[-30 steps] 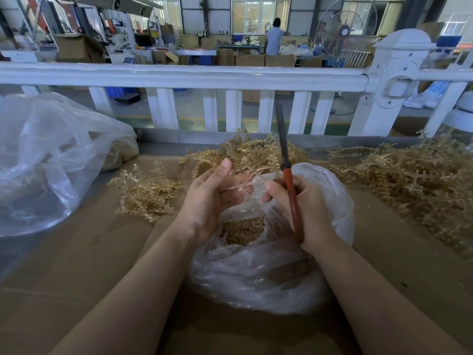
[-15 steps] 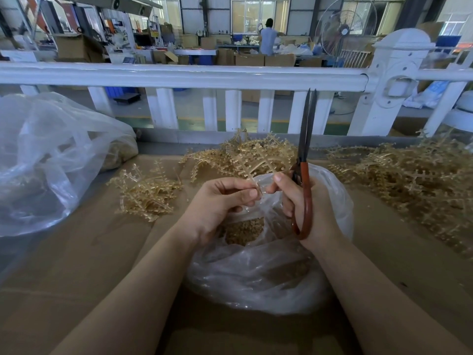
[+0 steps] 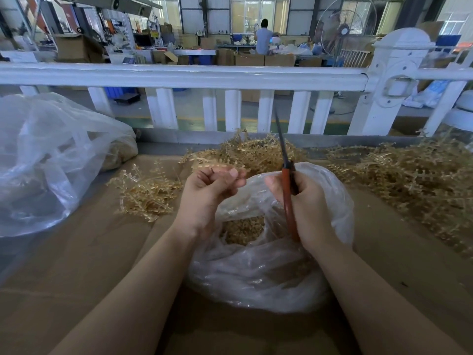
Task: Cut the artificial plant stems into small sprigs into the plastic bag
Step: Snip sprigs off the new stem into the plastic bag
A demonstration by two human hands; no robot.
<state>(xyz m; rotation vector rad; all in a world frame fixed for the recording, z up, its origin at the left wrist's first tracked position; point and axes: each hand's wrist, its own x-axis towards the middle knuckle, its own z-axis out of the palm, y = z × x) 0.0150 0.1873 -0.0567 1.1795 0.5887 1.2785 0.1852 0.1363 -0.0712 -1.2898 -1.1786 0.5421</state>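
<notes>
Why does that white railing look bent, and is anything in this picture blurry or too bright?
Head view: the wide-angle lens bows the white railing and stretches the forearms at the edges. The windows at the back are washed out by daylight. The clear plastic bag shows soft glare. The left hand and the right hand gripping the scissors look fairly sharp; the distant workshop is hazier.

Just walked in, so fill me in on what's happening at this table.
A person is trimming artificial plant stems over a plastic bag. The right hand grips red-handled scissors, blades together and pointing up. The left hand pinches a small sprig above the bag, where cut pieces already lie. Uncut stems are heaped to the right.
</notes>
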